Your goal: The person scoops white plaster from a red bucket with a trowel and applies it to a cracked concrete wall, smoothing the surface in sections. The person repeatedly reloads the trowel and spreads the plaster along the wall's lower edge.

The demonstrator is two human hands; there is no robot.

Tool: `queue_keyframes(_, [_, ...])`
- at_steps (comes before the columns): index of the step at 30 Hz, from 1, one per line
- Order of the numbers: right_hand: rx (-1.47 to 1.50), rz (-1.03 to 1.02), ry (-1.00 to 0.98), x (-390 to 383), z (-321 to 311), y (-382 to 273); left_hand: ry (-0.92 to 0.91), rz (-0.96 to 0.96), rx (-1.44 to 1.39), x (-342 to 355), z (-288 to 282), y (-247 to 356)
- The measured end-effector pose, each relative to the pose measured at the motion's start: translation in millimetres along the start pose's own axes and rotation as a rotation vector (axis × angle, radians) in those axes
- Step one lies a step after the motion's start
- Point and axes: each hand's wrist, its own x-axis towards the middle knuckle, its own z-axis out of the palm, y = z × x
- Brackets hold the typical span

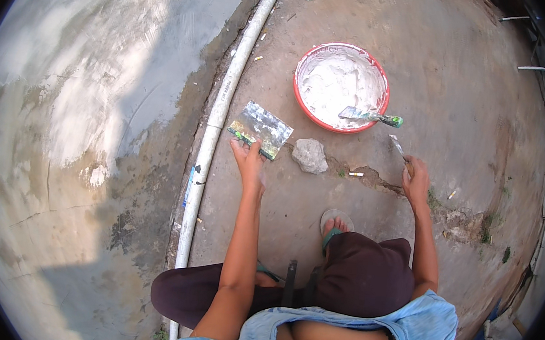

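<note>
My left hand (248,158) grips the near edge of a flat rectangular plastering blade (260,128), its metal face smeared with grey and white and its edge stained green. In my right hand (417,179) is a small putty knife (398,147), held by its brownish handle, with white stuff on the blade tip. Ahead of both hands stands a red-rimmed basin (296,94) holding thick white paste (335,78). A second putty knife (369,116) rests across the basin's near right rim, its blade over the paste and its green-spotted handle sticking out.
A grey rock (310,156) lies between my hands, near the basin. Along the left runs a white pipe (214,126) at the foot of a patchy plastered wall (95,122). Cigarette butts (356,174) dot the cracked concrete floor. My sandalled foot (335,226) is close by.
</note>
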Motion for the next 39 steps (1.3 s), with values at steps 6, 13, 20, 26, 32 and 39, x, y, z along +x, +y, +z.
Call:
queue_keyframes(6, [0.216, -0.017, -0.086, 11, 0, -71, -0.105, -0.092, -0.275, -7, 9, -11])
queue_keyframes(13, [0.663, 0.051, -0.507, 8, 20, -160, -0.229, -0.295, -0.334, -38, 36, -44])
queue_keyframes(20, [0.416, -0.589, -0.181, 1, 13, -188, -0.199, 0.051, 0.207, -65, 56, -54])
queue_keyframes(26, [0.581, -0.306, -0.158, 2, 37, -171, -0.459, 0.346, 0.418, -67, 67, -46])
queue_keyframes(32, [0.757, -0.37, -0.048, 33, 34, -186, -0.625, 0.48, 0.459, -65, 67, -30])
queue_keyframes(39, [0.663, -0.149, -0.124, 52, 45, -175, -0.601, 0.31, 0.159, -62, 66, -33])
